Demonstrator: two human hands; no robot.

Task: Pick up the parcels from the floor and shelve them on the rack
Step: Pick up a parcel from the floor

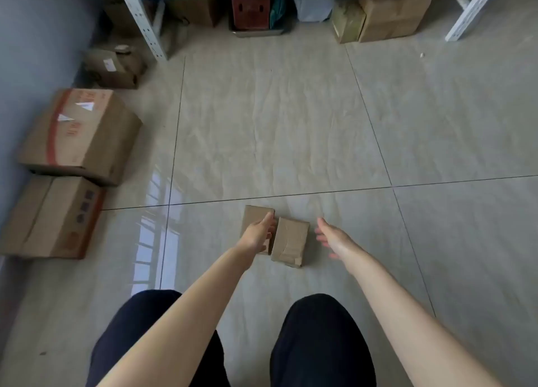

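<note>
Two small brown cardboard parcels lie side by side on the tiled floor in front of my knees. My left hand point(258, 232) lies over the left parcel point(254, 215), fingers stretched across its top and into the gap between the two; whether it grips is unclear. The right parcel point(291, 241), taped on top, has no hand on it. My right hand point(332, 238) hovers open just to its right, fingers spread, not touching it. The grey metal rack point(145, 22) stands at the far end of the floor.
Two large cardboard boxes point(78, 133) point(49, 217) sit along the left wall, a smaller one point(113, 69) beyond them by the rack's leg. Under the rack's lowest shelf stand more boxes point(393, 13) and a red crate point(250, 10). My dark-trousered legs point(317, 343) fill the bottom.
</note>
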